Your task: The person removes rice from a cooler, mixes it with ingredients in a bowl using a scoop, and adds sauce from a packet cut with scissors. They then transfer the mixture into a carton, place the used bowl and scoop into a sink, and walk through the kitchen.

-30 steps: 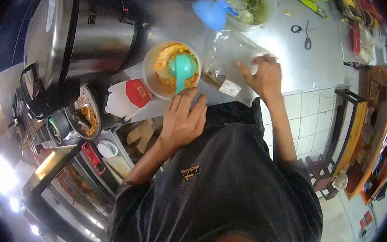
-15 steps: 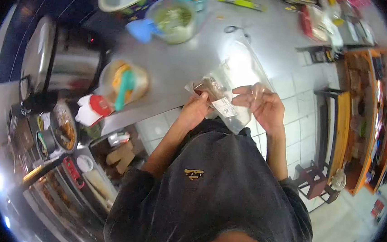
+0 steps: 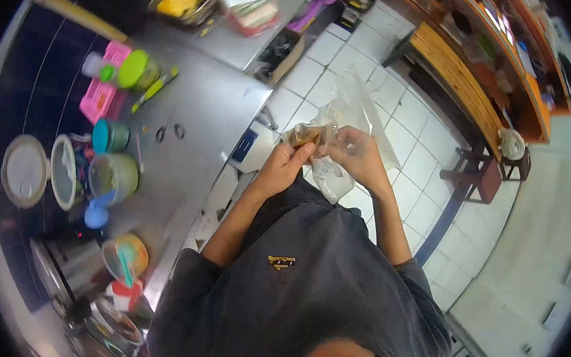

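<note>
My left hand (image 3: 283, 167) pinches a clear plastic packet (image 3: 305, 137) with something brown inside, in front of my chest. Close beside it on the right, my right hand (image 3: 361, 160) has its fingers curled at the packet's edge and on a clear plastic bag (image 3: 365, 115). The bag spreads up and right behind my fingers. A whitish part with a printed label (image 3: 330, 174) hangs below, between my hands. Some fingertips of my right hand are blurred.
On the metal counter (image 3: 190, 114) at left stand bowls, a green-lidded jar (image 3: 137, 70), a pink basket (image 3: 105, 84), scissors and a tub with a turquoise utensil (image 3: 126, 260). A wooden bench (image 3: 457, 84) and a dark red stool (image 3: 475, 176) stand on the tiled floor at right.
My view and body have turned right, so the counter now lies at left and floor shows behind my hands. My right hand has moved closer to my left, its fingers closing on the plastic.
</note>
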`<control>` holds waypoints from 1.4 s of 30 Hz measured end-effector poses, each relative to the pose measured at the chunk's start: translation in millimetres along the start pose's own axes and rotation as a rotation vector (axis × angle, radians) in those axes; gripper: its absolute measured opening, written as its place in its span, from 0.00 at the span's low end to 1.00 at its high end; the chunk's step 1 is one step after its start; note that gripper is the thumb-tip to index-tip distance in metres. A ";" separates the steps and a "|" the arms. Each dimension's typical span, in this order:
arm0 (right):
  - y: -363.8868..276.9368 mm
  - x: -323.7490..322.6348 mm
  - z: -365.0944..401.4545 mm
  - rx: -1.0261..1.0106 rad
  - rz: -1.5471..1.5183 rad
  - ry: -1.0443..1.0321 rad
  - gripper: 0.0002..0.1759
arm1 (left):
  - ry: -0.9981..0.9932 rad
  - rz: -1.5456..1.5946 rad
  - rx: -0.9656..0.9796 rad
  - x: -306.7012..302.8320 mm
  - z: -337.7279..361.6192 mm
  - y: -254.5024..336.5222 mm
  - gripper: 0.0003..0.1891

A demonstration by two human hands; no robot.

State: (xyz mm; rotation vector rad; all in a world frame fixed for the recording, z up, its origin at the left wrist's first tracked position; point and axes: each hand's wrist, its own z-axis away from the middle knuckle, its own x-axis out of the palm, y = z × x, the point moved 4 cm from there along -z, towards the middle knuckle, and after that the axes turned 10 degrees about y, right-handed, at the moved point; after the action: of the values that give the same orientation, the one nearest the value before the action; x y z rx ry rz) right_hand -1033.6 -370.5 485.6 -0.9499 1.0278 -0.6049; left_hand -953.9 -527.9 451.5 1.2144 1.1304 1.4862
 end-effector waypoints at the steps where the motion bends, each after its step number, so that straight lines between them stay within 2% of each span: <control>1: 4.5 -17.4 -12.0 0.013 -0.010 0.029 0.17 | 0.050 0.010 0.080 12.1 -21.9 5.0 0.20; 2: 7.5 -34.1 -22.1 0.058 -0.060 0.031 0.15 | 0.023 0.007 0.073 18.2 -40.8 0.5 0.20; 4: 22.1 -61.5 -48.1 0.111 -0.112 0.056 0.14 | -0.022 0.024 -0.127 20.6 -82.2 -25.2 0.24; 6: 37.3 -89.0 -75.9 0.036 -0.261 0.194 0.12 | -0.092 -0.016 -0.121 31.5 -127.0 -29.2 0.26; 8: 41.6 -131.0 -111.8 -0.014 -0.156 0.259 0.13 | -0.076 0.212 -0.211 49.8 -181.4 -16.3 0.27; 10: 67.8 -165.3 -144.0 0.171 -0.435 0.348 0.13 | -0.066 0.208 -0.257 52.0 -237.1 -23.6 0.26; 13: 86.6 -204.7 -184.8 0.220 -0.458 0.314 0.13 | -0.057 0.215 -0.406 63.1 -311.9 -49.7 0.23; 16: 99.4 -239.5 -223.8 0.221 -0.471 0.375 0.10 | -0.045 0.121 -0.467 89.1 -387.0 -78.2 0.22; 18: 120.6 -269.2 -244.7 0.345 -0.445 0.473 0.08 | -0.054 0.043 -0.448 107.7 -433.8 -83.3 0.21; 19: 120.7 -279.8 -255.5 0.357 -0.582 0.506 0.07 | -0.057 -0.029 -0.415 115.3 -456.3 -83.9 0.20; 24: 165.2 -344.2 -325.2 0.392 -0.818 0.560 0.07 | -0.070 -0.009 -0.415 143.7 -578.4 -110.5 0.18; 26: 177.9 -385.7 -353.2 0.382 -0.874 0.705 0.09 | 0.205 -0.118 -0.452 122.3 -631.9 -135.2 0.18; 27: 198.0 -410.2 -368.6 0.293 -0.844 0.691 0.12 | 0.240 -0.023 -0.455 109.1 -656.4 -151.0 0.16; 28: 186.5 -429.0 -390.6 0.346 -0.765 0.838 0.08 | 0.247 -0.025 -0.447 103.1 -682.4 -160.6 0.16; 30: 223.7 -465.4 -423.2 0.312 -0.683 0.788 0.09 | 0.321 0.183 -0.567 95.2 -724.3 -181.8 0.17; 31: 221.4 -478.6 -437.0 0.350 -0.568 0.795 0.09 | 0.319 0.389 -0.668 91.6 -745.4 -199.5 0.18; 32: 213.5 -491.2 -456.8 0.365 -0.450 0.805 0.09 | 0.324 0.401 -0.650 96.8 -767.3 -209.6 0.18; 33: 207.5 -495.6 -483.4 0.424 -0.527 0.846 0.10 | 0.361 0.441 -0.638 104.3 -794.0 -218.1 0.18; 34: 215.8 -501.9 -506.4 0.360 -0.557 0.797 0.10 | 0.408 0.480 -0.644 113.3 -809.7 -220.2 0.19; 38: 221.2 -516.2 -591.9 0.396 -0.539 0.648 0.12 | 0.520 0.451 -0.566 145.9 -882.4 -228.9 0.21; 40: 219.0 -522.9 -631.3 0.424 -0.522 0.601 0.12 | 0.420 0.480 -0.510 150.5 -923.2 -249.8 0.25; 42: 221.7 -522.3 -664.5 0.454 -0.490 0.557 0.13 | 0.474 0.424 -0.464 157.5 -964.5 -275.4 0.28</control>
State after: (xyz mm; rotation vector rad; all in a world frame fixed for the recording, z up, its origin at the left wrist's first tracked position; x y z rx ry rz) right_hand -1856.1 -92.0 389.3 -0.6313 1.0728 -1.5055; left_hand -1904.6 -430.1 108.6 0.8216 0.7633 2.2949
